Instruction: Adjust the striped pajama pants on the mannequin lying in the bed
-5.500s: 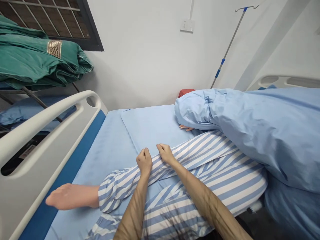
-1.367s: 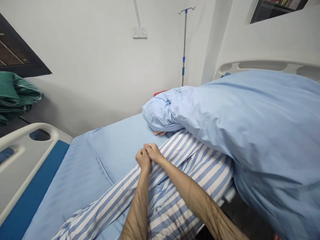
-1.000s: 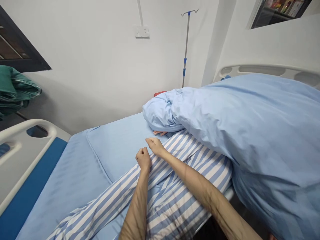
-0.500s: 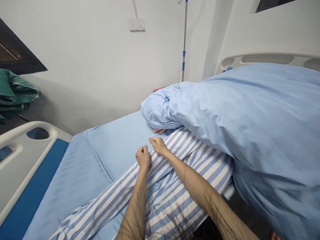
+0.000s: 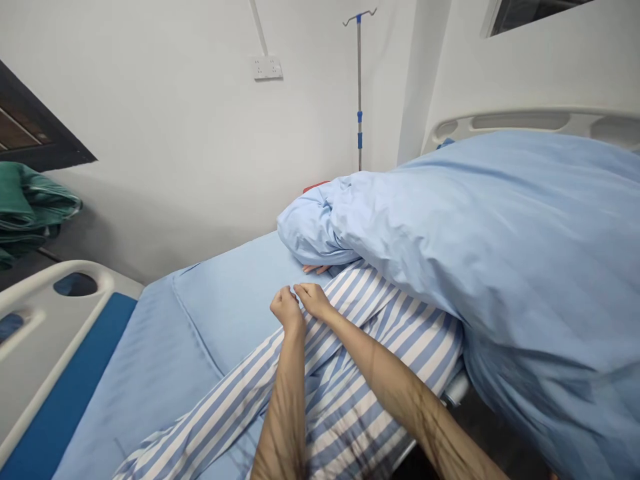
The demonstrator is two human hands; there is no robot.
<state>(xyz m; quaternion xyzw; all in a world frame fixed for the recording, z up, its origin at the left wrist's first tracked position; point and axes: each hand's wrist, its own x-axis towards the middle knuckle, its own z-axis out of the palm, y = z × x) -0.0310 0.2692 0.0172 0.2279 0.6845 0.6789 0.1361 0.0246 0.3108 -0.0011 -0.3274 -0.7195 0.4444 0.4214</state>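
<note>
A light-blue quilt [image 5: 440, 227] heaps over the bed from the right, covering the upper end of the striped trousers [image 5: 240, 387]; a few fingers [image 5: 314, 269] poke out beneath its edge. One IV pole [image 5: 359, 87] with two hooks stands behind, near one wall socket panel [image 5: 267, 67] and a partly hidden red object [image 5: 315, 187]. Two bed boards, a footboard [image 5: 40, 353] and a headboard [image 5: 520, 122], show at left and right; green folded cloth [image 5: 33, 203] sits far left. The trousers, blue and white, wrinkled, two legs visible, lie on the blue sheet [image 5: 220, 307], partly behind the forearms. Both hands, left [image 5: 287, 307] and right [image 5: 313, 300], are curled into fists, side by side at the farther leg; whether they pinch fabric I cannot tell.
</note>
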